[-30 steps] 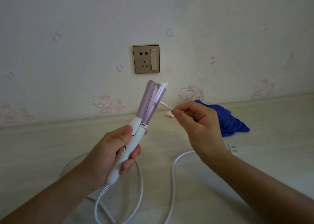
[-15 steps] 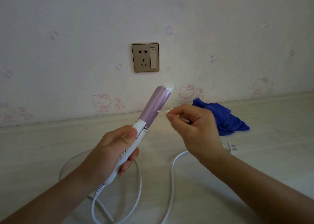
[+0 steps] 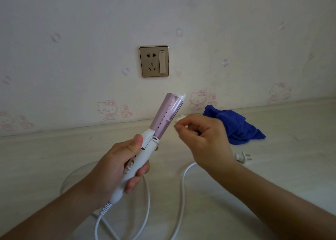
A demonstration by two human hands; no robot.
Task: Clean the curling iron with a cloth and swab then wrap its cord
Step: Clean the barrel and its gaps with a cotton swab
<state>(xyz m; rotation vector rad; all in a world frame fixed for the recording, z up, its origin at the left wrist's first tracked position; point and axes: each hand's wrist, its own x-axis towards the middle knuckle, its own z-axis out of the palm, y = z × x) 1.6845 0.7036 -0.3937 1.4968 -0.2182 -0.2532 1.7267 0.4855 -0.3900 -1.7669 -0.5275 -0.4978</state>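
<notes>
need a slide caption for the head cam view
Left hand grips the curling iron while the right hand pinches a swab beside it; blue cloth and plug lie nearby.

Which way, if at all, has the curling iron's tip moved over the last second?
Yes. The curling iron tip has swung right and slightly down relative to the wall socket, leaning more toward the right hand.

Head view, sole camera: worn at head height, it looked forward and down, close over the left hand and right hand, facing the wall socket across the tabletop.
</notes>
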